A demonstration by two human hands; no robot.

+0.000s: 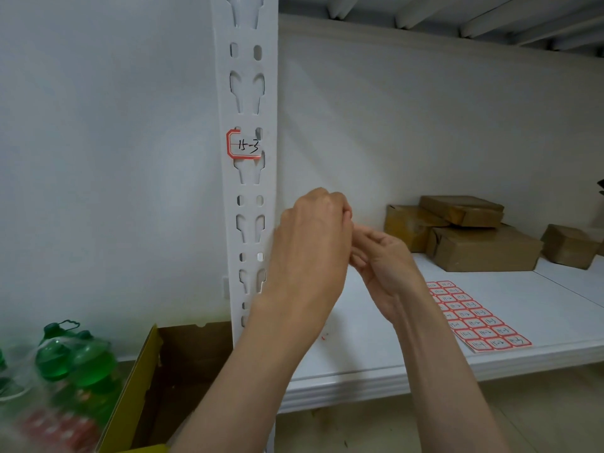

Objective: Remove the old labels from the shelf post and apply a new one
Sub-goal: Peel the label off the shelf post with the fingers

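A white slotted shelf post (250,178) rises through the middle of the view, carrying a partly torn red-bordered label (245,144) hand-marked "15-3", stuck well up the post over a pair of slots, its right border missing. Just right of the post and below the label, a person's two bare hands meet in mid-air, fingertips touching. The left hand (312,235), back toward the camera, sits nearest the post with its fingers curled inward toward the right hand; what, if anything, it pinches cannot be told, as the fingertips are hidden behind the knuckles. The right hand (380,259) lies beside it, farther from the post, its fingers bent loosely toward the left; whether it holds anything cannot be told either. Right of the post, on the white shelf (376,364), a sheet of red-bordered labels (475,317) lies flat near the front edge, beyond the right forearm. Farther right and toward the back wall, brown parcels (474,233) are stacked on the same shelf. Left of the post, low down, stands an open cardboard box (170,380) with a yellow edge, and beyond it green-capped bottles (75,358), blurred.
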